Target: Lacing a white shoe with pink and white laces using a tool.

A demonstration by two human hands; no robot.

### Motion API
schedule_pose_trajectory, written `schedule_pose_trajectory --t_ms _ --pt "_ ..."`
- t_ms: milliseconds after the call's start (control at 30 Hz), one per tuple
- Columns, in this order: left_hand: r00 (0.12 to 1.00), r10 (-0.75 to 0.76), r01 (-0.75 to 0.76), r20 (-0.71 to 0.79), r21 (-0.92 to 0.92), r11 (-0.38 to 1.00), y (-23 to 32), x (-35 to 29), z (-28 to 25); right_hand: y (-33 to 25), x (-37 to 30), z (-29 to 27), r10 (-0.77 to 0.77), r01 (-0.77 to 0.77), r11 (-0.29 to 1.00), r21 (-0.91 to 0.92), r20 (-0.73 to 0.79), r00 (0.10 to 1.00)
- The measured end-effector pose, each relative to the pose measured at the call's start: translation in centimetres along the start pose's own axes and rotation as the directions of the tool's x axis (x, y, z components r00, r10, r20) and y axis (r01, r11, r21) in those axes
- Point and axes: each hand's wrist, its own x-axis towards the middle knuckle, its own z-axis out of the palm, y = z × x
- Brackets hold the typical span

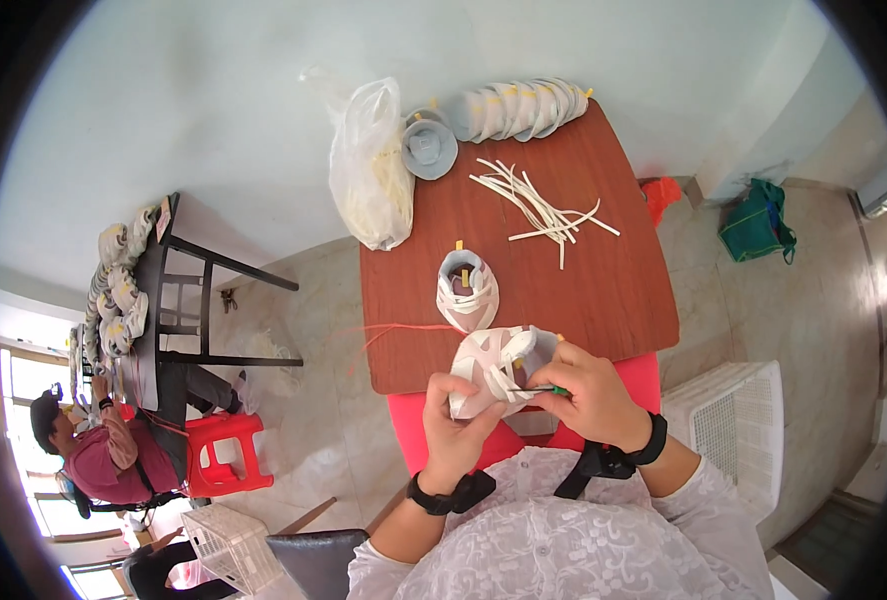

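A white and pale pink sneaker (480, 349) is held above the near edge of the brown table. My left hand (453, 425) grips its near left side, thumb and fingers closed on it. My right hand (598, 395) is closed round a small green-handled tool (553, 389), whose thin metal shaft reaches the laces; its tip is too small to make out. Just beyond stands a second sneaker (466, 290) with laces in it, upright on the table. A red cord (403, 327) lies to its left. Several loose white laces (543, 208) are spread farther back.
A row of shoe uppers (523, 108) lines the table's far edge, beside grey round pieces (429, 148) and a white plastic bag (371, 165). A white crate (733, 425) stands on the floor at right. Another person (113, 445) works at a table on the left, near a red stool (225, 455).
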Motion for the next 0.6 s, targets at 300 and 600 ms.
schedule_pose_trajectory --t_ms 300,600 --pt "0.988 -0.149 0.138 -0.049 -0.187 0.973 -1.6 0.2 -0.9 -0.2 0.2 -0.3 -0.223 0.235 0.968 -0.091 0.127 0.967" --pt "0.983 -0.17 0.119 -0.076 -0.444 0.888 0.3 0.7 0.2 -0.8 -0.1 0.6 0.108 -0.103 0.994 0.034 -0.199 0.974"
